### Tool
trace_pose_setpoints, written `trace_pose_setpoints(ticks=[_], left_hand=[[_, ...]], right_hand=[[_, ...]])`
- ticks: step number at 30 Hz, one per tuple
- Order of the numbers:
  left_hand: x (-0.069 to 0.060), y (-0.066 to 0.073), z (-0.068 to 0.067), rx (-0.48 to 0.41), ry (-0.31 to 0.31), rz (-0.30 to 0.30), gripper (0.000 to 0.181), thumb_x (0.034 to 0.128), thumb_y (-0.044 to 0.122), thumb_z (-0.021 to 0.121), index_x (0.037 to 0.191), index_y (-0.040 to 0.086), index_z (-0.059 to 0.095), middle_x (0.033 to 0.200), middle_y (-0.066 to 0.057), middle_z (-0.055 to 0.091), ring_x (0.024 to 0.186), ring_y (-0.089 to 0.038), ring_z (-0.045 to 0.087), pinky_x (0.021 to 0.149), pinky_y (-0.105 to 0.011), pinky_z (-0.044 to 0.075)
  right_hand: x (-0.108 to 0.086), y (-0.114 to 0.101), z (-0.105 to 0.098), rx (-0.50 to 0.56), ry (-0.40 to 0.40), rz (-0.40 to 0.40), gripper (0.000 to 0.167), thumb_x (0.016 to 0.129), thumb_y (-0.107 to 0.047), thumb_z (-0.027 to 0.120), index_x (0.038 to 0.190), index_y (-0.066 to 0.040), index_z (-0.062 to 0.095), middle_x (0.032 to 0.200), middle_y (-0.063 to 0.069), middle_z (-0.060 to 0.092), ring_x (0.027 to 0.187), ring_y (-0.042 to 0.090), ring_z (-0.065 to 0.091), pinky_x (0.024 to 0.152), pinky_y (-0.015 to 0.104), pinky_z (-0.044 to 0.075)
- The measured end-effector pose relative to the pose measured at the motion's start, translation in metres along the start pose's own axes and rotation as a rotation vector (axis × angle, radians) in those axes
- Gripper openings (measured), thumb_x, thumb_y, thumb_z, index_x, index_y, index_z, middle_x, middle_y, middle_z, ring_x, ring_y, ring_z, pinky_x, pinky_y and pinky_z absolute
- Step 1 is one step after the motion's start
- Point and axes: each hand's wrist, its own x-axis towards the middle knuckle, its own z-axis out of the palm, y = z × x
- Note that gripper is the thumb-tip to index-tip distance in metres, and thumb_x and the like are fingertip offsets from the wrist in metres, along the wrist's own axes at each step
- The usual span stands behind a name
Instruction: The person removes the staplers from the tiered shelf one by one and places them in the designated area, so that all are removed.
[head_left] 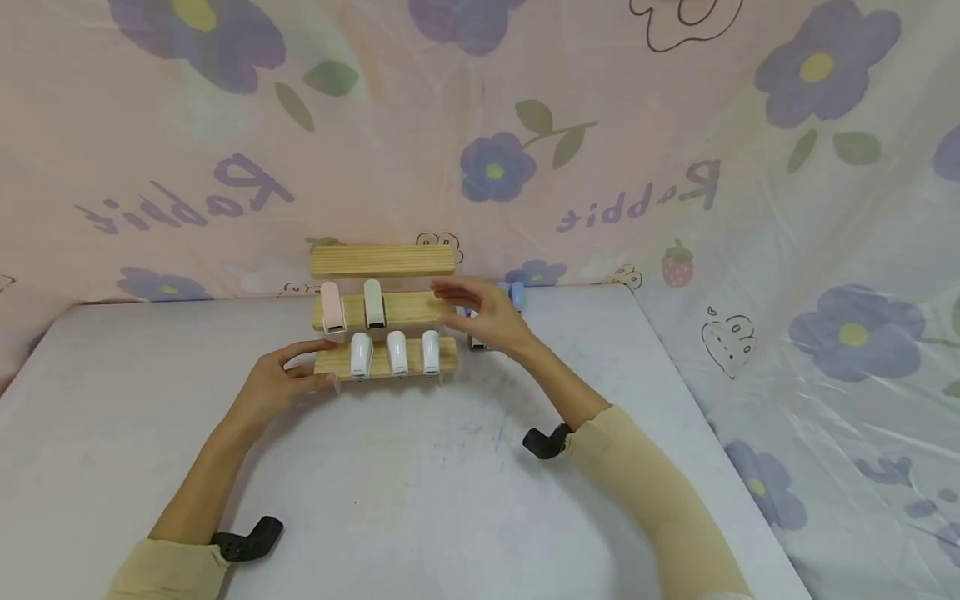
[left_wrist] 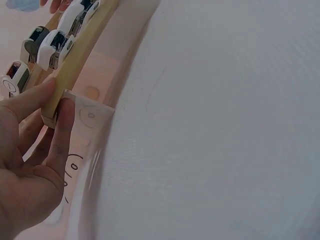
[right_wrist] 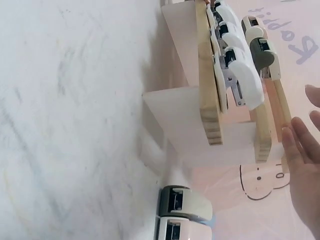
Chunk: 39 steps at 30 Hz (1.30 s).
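Note:
A stepped wooden rack [head_left: 386, 260] stands on clear supports. Three white staplers [head_left: 397, 353] line its lowest board [left_wrist: 82, 55]; a pink stapler [head_left: 332, 307] and a pale green stapler [head_left: 373, 302] sit on the middle board [head_left: 411, 308]. My left hand [head_left: 270, 387] pinches the left end of the lowest board, with finger and thumb on opposite faces in the left wrist view. My right hand [head_left: 491, 317] is at the rack's right end, fingers extended; in the right wrist view its fingertips [right_wrist: 287, 134] lie by the rear boards, and contact is hard to tell.
More staplers [right_wrist: 187, 204] stand on the white table [head_left: 420, 500] just right of the rack, partly behind my right hand in the head view; a blue one [head_left: 517, 296] shows there. A flowered curtain [head_left: 390, 150] hangs behind and along the right side.

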Motion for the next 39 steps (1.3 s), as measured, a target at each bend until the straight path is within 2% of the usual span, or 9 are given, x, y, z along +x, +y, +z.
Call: trace_pose_setpoints(ticks=[8, 13, 16, 20, 25, 27, 30, 35, 39], left_hand=[[0.002, -0.003, -0.001, -0.031, -0.003, -0.011, 0.066, 0.0864, 0.022, 0.080, 0.144, 0.007, 0.051, 0.137, -0.026, 0.054, 0.102, -0.003, 0.064, 0.082, -0.021, 0.050], [0.001, -0.005, -0.001, -0.035, 0.005, -0.019, 0.066, 0.0863, 0.022, 0.080, 0.143, 0.006, 0.051, 0.143, -0.025, 0.048, 0.103, -0.003, 0.063, 0.082, -0.020, 0.049], [0.000, -0.005, 0.000, -0.028, 0.005, -0.028, 0.067, 0.0862, 0.023, 0.080, 0.143, 0.005, 0.051, 0.147, -0.025, 0.044, 0.104, -0.002, 0.062, 0.082, -0.020, 0.049], [0.000, -0.002, 0.000, -0.031, 0.000, -0.028, 0.066, 0.0862, 0.025, 0.080, 0.142, 0.005, 0.052, 0.146, -0.024, 0.045, 0.105, -0.002, 0.062, 0.082, -0.020, 0.049], [0.001, -0.001, 0.001, -0.047, 0.005, -0.027, 0.064, 0.0863, 0.024, 0.080, 0.141, 0.004, 0.053, 0.148, -0.023, 0.043, 0.104, -0.003, 0.062, 0.083, -0.020, 0.049], [0.001, -0.001, 0.000, -0.046, 0.006, -0.029, 0.064, 0.0861, 0.023, 0.080, 0.140, 0.004, 0.053, 0.149, -0.023, 0.041, 0.103, -0.002, 0.062, 0.082, -0.020, 0.049], [0.002, 0.000, -0.001, -0.037, 0.009, -0.031, 0.064, 0.0857, 0.023, 0.081, 0.140, 0.003, 0.053, 0.150, -0.023, 0.040, 0.103, -0.002, 0.062, 0.082, -0.020, 0.050], [0.002, 0.000, -0.001, -0.001, 0.015, -0.040, 0.065, 0.0853, 0.026, 0.081, 0.140, 0.005, 0.054, 0.152, -0.022, 0.037, 0.109, -0.008, 0.062, 0.082, -0.019, 0.048], [0.002, 0.001, -0.001, 0.017, 0.012, -0.052, 0.066, 0.0852, 0.029, 0.081, 0.141, 0.006, 0.054, 0.154, -0.022, 0.036, 0.119, -0.024, 0.058, 0.083, -0.018, 0.047]], right_hand=[[0.008, -0.004, 0.010, -0.032, -0.056, 0.018, 0.053, 0.087, 0.009, 0.070, 0.136, 0.012, 0.050, 0.136, 0.026, 0.054, 0.124, 0.044, 0.052, 0.105, 0.048, 0.042], [0.014, -0.004, 0.016, -0.033, -0.058, 0.033, 0.053, 0.087, 0.007, 0.071, 0.136, 0.011, 0.051, 0.136, 0.025, 0.055, 0.124, 0.043, 0.053, 0.105, 0.048, 0.042], [0.017, -0.004, 0.019, -0.023, -0.057, 0.042, 0.053, 0.087, 0.007, 0.072, 0.135, 0.012, 0.051, 0.135, 0.022, 0.057, 0.124, 0.039, 0.054, 0.105, 0.043, 0.043], [0.020, -0.007, 0.023, -0.068, -0.040, 0.035, 0.053, 0.086, 0.007, 0.073, 0.134, 0.011, 0.052, 0.134, 0.019, 0.059, 0.123, 0.034, 0.056, 0.105, 0.039, 0.043], [0.027, -0.011, 0.030, -0.101, -0.023, -0.022, 0.051, 0.085, 0.008, 0.073, 0.132, 0.013, 0.054, 0.131, 0.026, 0.059, 0.120, 0.042, 0.055, 0.104, 0.047, 0.042], [0.031, -0.008, 0.033, -0.104, -0.024, -0.036, 0.051, 0.085, 0.007, 0.074, 0.132, 0.014, 0.054, 0.131, 0.027, 0.058, 0.120, 0.044, 0.055, 0.104, 0.050, 0.042], [0.035, 0.005, 0.036, -0.103, -0.023, -0.034, 0.053, 0.085, 0.005, 0.074, 0.134, 0.011, 0.053, 0.133, 0.025, 0.058, 0.122, 0.042, 0.055, 0.104, 0.047, 0.042], [0.041, 0.020, 0.039, -0.149, -0.032, -0.006, 0.057, 0.086, -0.006, 0.078, 0.137, 0.003, 0.055, 0.135, 0.017, 0.059, 0.123, 0.028, 0.056, 0.105, 0.033, 0.042], [0.044, 0.023, 0.041, -0.179, -0.055, 0.011, 0.059, 0.085, -0.017, 0.081, 0.138, -0.006, 0.058, 0.134, 0.008, 0.061, 0.122, 0.019, 0.057, 0.105, 0.027, 0.041]])
